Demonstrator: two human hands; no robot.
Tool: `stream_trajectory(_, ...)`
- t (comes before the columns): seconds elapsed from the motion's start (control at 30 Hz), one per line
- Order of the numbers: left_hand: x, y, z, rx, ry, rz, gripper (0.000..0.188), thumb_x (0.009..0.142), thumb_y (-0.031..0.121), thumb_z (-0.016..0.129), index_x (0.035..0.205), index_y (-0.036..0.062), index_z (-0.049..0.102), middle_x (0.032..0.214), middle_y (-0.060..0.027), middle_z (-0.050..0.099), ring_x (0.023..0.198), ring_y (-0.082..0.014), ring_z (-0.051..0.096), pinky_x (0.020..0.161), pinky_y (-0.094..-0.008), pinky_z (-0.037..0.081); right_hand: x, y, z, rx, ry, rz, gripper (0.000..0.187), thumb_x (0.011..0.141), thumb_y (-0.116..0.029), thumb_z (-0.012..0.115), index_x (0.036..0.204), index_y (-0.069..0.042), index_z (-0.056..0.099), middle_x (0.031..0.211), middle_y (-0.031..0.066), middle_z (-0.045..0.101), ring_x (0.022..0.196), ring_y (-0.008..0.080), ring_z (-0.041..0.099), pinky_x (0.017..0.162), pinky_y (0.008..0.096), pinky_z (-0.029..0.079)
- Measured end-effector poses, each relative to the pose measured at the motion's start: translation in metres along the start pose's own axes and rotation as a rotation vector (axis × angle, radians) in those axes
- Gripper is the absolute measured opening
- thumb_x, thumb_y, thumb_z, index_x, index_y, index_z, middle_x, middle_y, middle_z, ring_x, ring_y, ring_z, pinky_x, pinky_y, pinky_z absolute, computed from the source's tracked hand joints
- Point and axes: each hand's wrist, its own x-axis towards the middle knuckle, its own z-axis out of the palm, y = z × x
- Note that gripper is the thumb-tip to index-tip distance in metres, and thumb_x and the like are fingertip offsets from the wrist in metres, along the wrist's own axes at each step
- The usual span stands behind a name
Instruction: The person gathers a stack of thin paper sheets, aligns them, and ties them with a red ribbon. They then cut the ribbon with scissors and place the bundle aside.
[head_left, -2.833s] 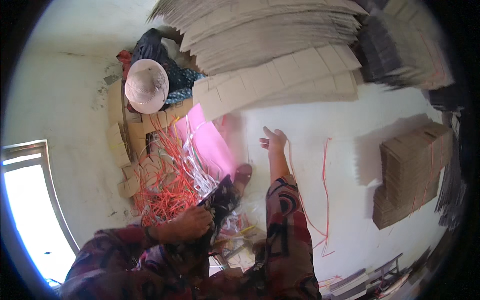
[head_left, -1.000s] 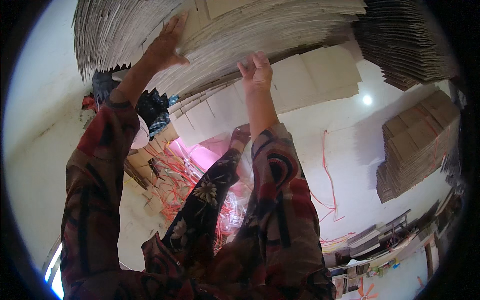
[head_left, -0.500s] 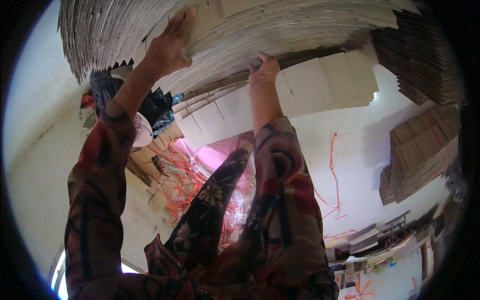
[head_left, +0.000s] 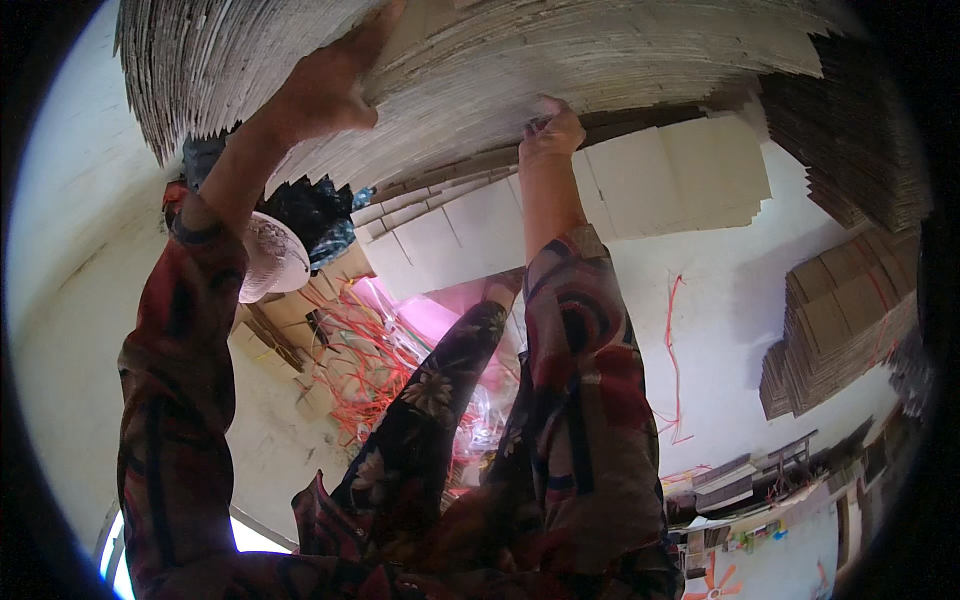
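Note:
A tall stack of flat cardboard sheets (head_left: 600, 60) fills the top of the view, its layered edges facing me. My left hand (head_left: 330, 90) reaches up over the stack's face. Its thumb stands apart and the fingers stretch toward the upper edge, where they are dim and partly cut off. Farther right, my right hand (head_left: 553, 132) is at the stack's lower edge, fingers curled against the sheet edges; the fingertips are partly hidden. Below it lies a row of pale flattened cardboard (head_left: 640, 185), overlapping like shingles.
Tangled red strapping (head_left: 350, 385) and pink plastic (head_left: 430, 315) lie by my leg. A pale round hat-like thing (head_left: 275, 258) and black plastic bags (head_left: 310, 215) sit at left. More cardboard stacks (head_left: 840, 310) stand at right. A loose red strap (head_left: 672, 350) crosses the floor.
My left hand has slid a little farther up the stack. My right hand has shifted slightly right, and its fingers are more curled. The view has shifted slightly.

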Motion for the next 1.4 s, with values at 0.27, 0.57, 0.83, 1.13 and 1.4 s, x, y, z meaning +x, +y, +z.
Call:
stream_trajectory(0.27,-0.002,-0.022,-0.004,0.021,0.055,0.167,0.108,0.05,-0.005,0.064,0.145,0.0129,0.016,0.139,-0.0181,0.039,0.121,-0.0339,0.046,0.1,-0.0329,0.041,-0.01,-0.001,-0.01,0.192,-0.195,-0.051,0.029,0.069,-0.001,0.061,0.094,-0.003,0.046,0.071,0.0063,0.048,0.067,0.0167,0.046,0.059,0.0329,0.044)
stream_trajectory(0.57,-0.002,-0.035,-0.01,0.015,-0.022,0.172,0.102,0.052,-0.003,0.063,0.144,0.0109,0.022,0.142,-0.0165,0.036,0.122,-0.0323,0.045,0.105,-0.0331,0.035,-0.036,-0.006,-0.013,0.022,-0.198,-0.102,0.053,0.074,-0.004,0.062,0.119,-0.017,0.038,0.102,0.0082,0.051,0.091,0.0215,0.047,0.076,0.039,0.044)
stream_trajectory(0.83,0.001,-0.034,-0.011,-0.015,-0.007,0.203,0.101,0.052,0.0,0.063,0.144,0.0112,0.023,0.143,-0.0146,0.034,0.123,-0.0311,0.044,0.103,-0.0331,0.036,-0.01,-0.033,-0.011,-0.148,-0.158,-0.03,0.035,0.074,-0.007,0.064,0.106,-0.011,0.052,0.092,0.0035,0.048,0.085,0.0191,0.045,0.073,0.0403,0.041)
stream_trajectory(1.13,-0.008,-0.074,-0.018,-0.084,-0.072,0.11,0.095,0.056,0.0,0.061,0.142,0.0022,0.022,0.144,-0.0199,0.03,0.132,-0.0272,0.032,0.112,-0.0352,0.02,-0.044,-0.054,-0.017,-0.091,-0.282,-0.099,0.018,0.071,-0.004,0.066,0.086,-0.008,0.059,0.09,0.0009,0.052,0.083,0.0153,0.047,0.074,0.0399,0.04)
stream_trajectory(1.4,-0.007,-0.071,-0.02,-0.009,-0.137,0.016,0.099,0.054,0.005,0.064,0.143,0.0035,0.022,0.143,-0.0193,0.031,0.131,-0.0291,0.033,0.111,-0.0368,0.021,-0.026,-0.069,-0.019,-0.452,-0.234,-0.169,0.013,0.071,-0.006,0.069,0.081,-0.011,0.062,0.089,-0.0001,0.058,0.087,0.0155,0.052,0.081,0.0441,0.04)
